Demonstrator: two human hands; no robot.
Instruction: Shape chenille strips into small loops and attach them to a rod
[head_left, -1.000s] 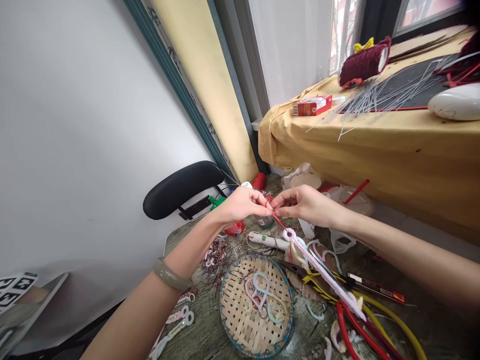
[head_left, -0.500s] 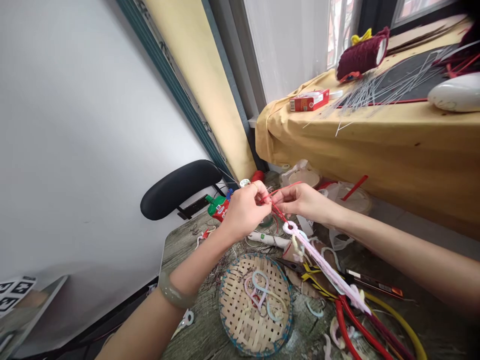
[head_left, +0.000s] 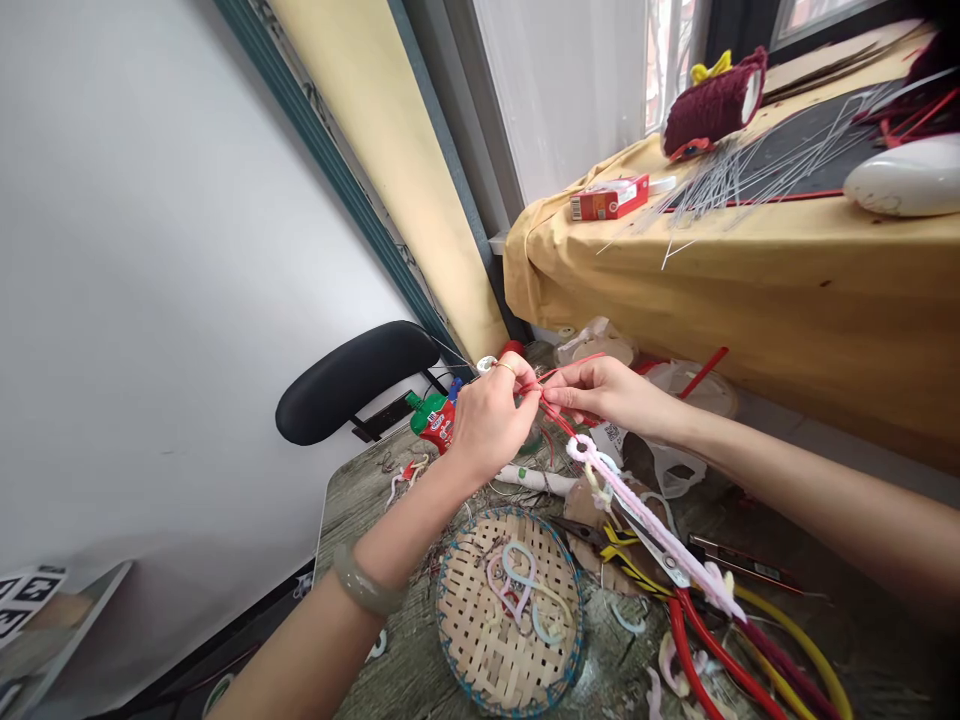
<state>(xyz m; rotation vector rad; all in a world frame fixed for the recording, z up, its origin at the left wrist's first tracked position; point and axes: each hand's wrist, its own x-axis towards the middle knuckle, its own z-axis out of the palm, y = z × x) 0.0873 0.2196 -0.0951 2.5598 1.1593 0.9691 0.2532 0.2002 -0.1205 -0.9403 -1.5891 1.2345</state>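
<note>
Fingers of my left hand (head_left: 491,410) are pinched on a thin red cord (head_left: 559,415) above the table. Close beside it, my right hand (head_left: 604,392) pinches the same cord, the fingertips of both hands nearly touching. From the cord hangs a pale pink fuzzy strip (head_left: 637,512) with a small ring at its top. The strip slants down to the right and turns dark red at its lower end. Beneath it lie red-handled scissors (head_left: 686,640) and yellow-handled pliers (head_left: 626,560). Whatever knot lies between the fingertips is too small to make out.
A round woven bamboo tray (head_left: 469,665) holds fuzzy loops on the wooden table (head_left: 352,510). Behind are a green-capped red pouch (head_left: 435,420) and a black chair back (head_left: 352,380). A yellow-draped table (head_left: 712,270) at the right bears loose wires and a red box (head_left: 609,198).
Both hands stay pinched on the red cord, with fingertips slightly shifted. The pink strip has swung a little, showing more of the scissors' pivot. The whole view has moved slightly.
</note>
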